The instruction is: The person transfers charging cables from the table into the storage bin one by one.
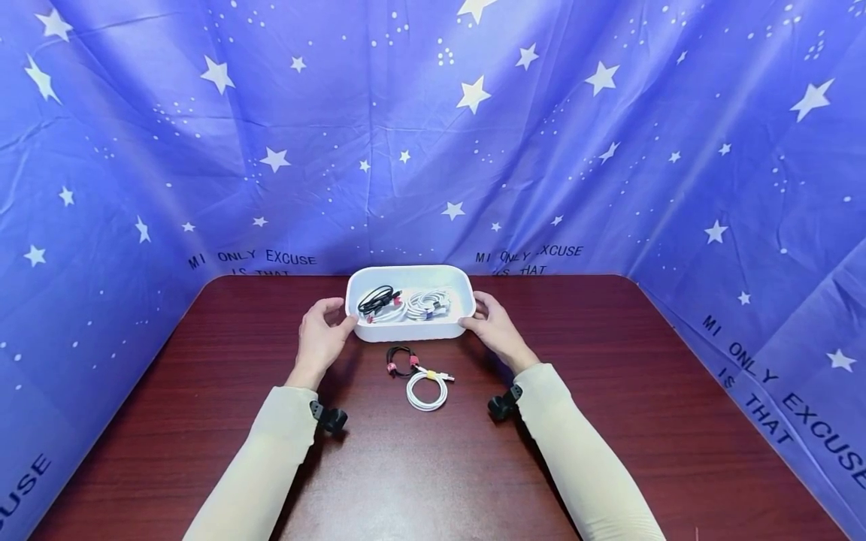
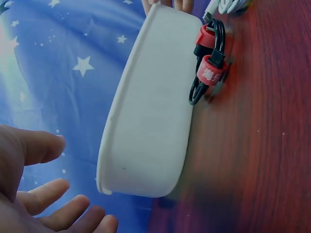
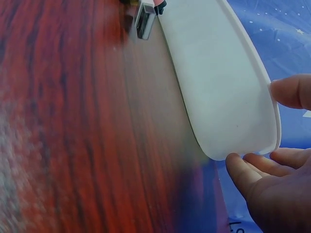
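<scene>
A white oval-cornered plastic box stands at the back middle of the table, between both hands. Inside it lie a coiled black cable with a red tie and several coiled white cables. My left hand is at the box's left end; the left wrist view shows its thumb and fingers spread, with a gap to the box wall. At the other end, my right hand holds the box, thumb at the rim and fingertips against the end wall.
In front of the box lie a coiled black cable with red ties and a coiled white cable with a yellow tie, touching each other. Blue starry curtains enclose the back and sides of the reddish-brown table.
</scene>
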Motion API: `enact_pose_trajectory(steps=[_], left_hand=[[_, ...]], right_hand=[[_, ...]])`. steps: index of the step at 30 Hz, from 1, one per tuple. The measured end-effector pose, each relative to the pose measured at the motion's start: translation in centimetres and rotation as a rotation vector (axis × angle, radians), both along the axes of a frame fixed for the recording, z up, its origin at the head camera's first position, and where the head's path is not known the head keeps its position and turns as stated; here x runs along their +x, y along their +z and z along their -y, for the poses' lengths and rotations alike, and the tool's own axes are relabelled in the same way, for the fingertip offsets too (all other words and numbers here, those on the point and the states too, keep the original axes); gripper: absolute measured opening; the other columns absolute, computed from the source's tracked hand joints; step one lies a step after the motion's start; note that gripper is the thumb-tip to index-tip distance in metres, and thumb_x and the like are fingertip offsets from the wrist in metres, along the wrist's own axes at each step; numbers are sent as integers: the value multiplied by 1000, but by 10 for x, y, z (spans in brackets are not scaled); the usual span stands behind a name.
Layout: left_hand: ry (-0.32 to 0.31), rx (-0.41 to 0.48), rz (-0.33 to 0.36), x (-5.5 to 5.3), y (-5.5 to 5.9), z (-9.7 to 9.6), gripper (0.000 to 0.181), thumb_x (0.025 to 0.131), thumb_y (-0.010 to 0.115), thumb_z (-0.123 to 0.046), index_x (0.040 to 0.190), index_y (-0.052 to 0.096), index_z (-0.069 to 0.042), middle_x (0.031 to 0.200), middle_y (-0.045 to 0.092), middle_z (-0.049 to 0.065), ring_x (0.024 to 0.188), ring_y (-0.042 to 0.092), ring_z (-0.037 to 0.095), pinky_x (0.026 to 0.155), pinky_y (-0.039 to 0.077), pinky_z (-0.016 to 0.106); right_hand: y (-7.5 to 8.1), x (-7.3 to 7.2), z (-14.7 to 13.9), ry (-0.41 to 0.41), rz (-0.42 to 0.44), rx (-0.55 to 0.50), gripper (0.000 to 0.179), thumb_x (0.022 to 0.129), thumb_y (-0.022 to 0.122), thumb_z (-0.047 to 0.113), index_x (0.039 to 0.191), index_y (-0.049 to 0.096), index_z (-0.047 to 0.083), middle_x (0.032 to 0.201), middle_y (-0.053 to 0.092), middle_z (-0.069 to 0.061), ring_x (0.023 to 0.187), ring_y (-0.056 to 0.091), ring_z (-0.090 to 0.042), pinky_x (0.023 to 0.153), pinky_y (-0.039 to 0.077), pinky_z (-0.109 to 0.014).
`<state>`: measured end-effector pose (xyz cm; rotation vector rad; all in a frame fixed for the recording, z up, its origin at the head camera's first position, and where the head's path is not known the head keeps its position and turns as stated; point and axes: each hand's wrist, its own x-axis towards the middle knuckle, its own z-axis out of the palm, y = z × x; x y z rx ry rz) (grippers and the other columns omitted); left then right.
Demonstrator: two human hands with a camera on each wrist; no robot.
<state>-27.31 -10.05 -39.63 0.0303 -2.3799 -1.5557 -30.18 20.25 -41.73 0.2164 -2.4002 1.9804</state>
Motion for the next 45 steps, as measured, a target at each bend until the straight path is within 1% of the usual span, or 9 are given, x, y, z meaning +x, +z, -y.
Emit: enact_pose_trajectory(steps=[6, 13, 17, 20, 24, 31, 38, 41, 45], left_hand=[[11, -40, -100, 8, 9, -6, 36, 82, 70, -10, 115, 63, 3, 114, 61, 22, 103, 61, 35, 90, 48, 43], [-15, -98, -172, 15, 16, -13, 34, 82, 71, -9, 114, 65, 1, 113, 61, 18, 95, 63, 32, 86, 50, 42], [-52, -160, -228, 20, 21, -17, 30, 81, 73, -9, 109, 68, 0, 110, 63, 14, 88, 62, 29, 78, 49, 39], [-107, -214, -254, 23, 23, -20, 26, 80, 73, -8, 104, 70, 0, 103, 66, 14, 85, 62, 29, 75, 50, 39], [-192, -274, -229, 29, 23, -27, 21, 81, 72, -9, 100, 70, -2, 94, 67, 13, 79, 66, 24, 73, 53, 39], [-295, -386, -166, 36, 19, -38, 19, 82, 73, -12, 99, 71, -5, 94, 70, 6, 75, 65, 16, 71, 52, 34], [-382, -427, -76, 42, 17, -48, 18, 81, 72, -9, 99, 71, -6, 82, 68, -3, 71, 60, 8, 68, 50, 29], [-410, -433, -78, 43, 14, -51, 16, 82, 73, -10, 97, 70, -8, 78, 66, -6, 68, 58, 5, 68, 49, 29], [-445, -443, -114, 43, 8, -55, 13, 82, 74, -11, 94, 71, -11, 75, 65, -9, 65, 56, 2, 68, 49, 29]], right_hand=[[0, -1, -1, 2, -3, -1, 69, 83, 62, -3, 142, 28, -9, 139, 43, -29, 124, 47, -39, 95, 46, -32], [-2, -1, 0, 2, -7, -10, 68, 83, 62, -4, 142, 28, -10, 139, 43, -30, 124, 47, -39, 95, 46, -32], [-1, -2, 0, 2, -4, -8, 68, 83, 63, -4, 142, 28, -9, 139, 43, -29, 125, 47, -38, 97, 45, -34], [-1, -2, -1, 2, -4, -2, 69, 83, 62, -4, 142, 27, -9, 139, 43, -29, 125, 47, -39, 98, 45, -36], [0, 0, -1, 2, -2, 5, 69, 84, 62, -2, 143, 27, -9, 140, 42, -29, 126, 46, -39, 99, 44, -37], [0, 0, -1, 3, -1, 6, 69, 84, 63, -3, 142, 27, -10, 139, 43, -30, 125, 46, -39, 98, 45, -35], [-1, -1, -2, 9, 3, -6, 69, 83, 63, -3, 142, 28, -9, 139, 43, -29, 125, 47, -38, 96, 45, -32], [-1, -1, -1, 7, -1, -7, 68, 82, 63, -4, 141, 29, -9, 138, 44, -29, 125, 47, -38, 95, 46, -32], [-1, -1, -1, 9, -7, -2, 68, 82, 63, -4, 141, 29, -10, 137, 44, -30, 124, 47, -39, 94, 46, -30]])
